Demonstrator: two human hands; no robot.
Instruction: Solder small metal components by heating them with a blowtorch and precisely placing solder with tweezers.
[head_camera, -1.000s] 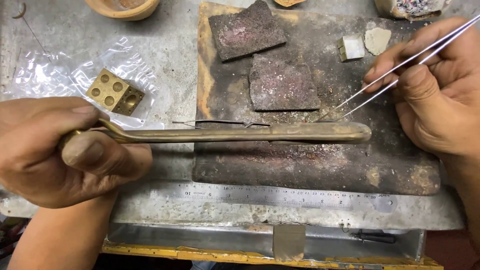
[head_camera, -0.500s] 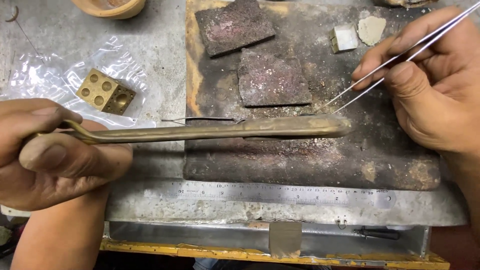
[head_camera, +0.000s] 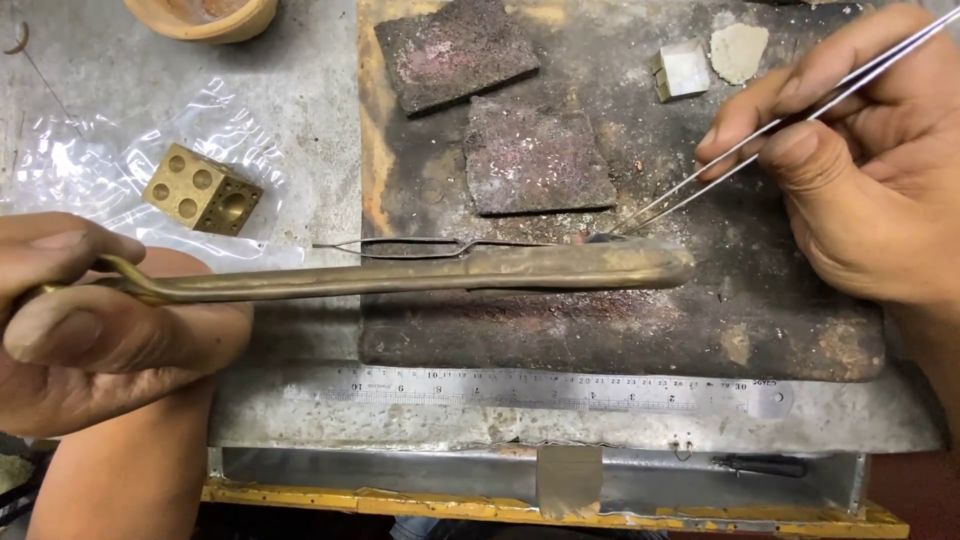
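The left hand (head_camera: 100, 320) has its fingers wrapped tight around the bent end of a long brass-coloured metal bar (head_camera: 450, 273), which lies level across the near half of the dark charred rectangular soldering block (head_camera: 640, 330). The right hand (head_camera: 860, 170) pinches thin steel tweezers (head_camera: 760, 140), whose tips meet just beyond the bar's far end, perhaps on a tiny piece. A steel ruler (head_camera: 560, 388) lines the grey tabletop's (head_camera: 300, 130) near edge, with bare block left right of the bar.
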